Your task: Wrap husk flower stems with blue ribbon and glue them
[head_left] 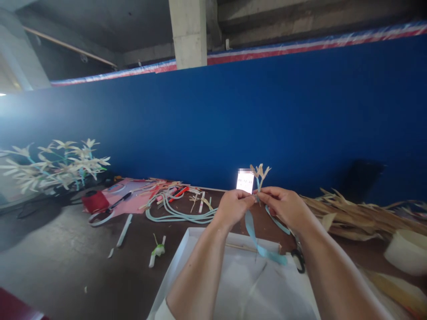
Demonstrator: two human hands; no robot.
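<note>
My left hand [233, 206] and my right hand [285, 206] are raised together above the table, both pinched on the stem of a small dried-leaf flower [260, 171] whose tan petals stick up between them. A light blue ribbon [258, 242] hangs from the stem where my fingers meet and trails down onto a white tray [200, 249] below my forearms. A thin stick [240, 246] lies on the tray.
Finished pale flowers [56, 164] stand at the far left. Blue tubing coils [176, 213], a pink sheet [130, 198], a red tape roll [95, 202] and scraps lie behind. Dried leaves [360, 215] pile at right, near a white roll [405, 251]. A lit phone [245, 181] leans on the blue wall. Scissors [298, 258] lie beside the tray.
</note>
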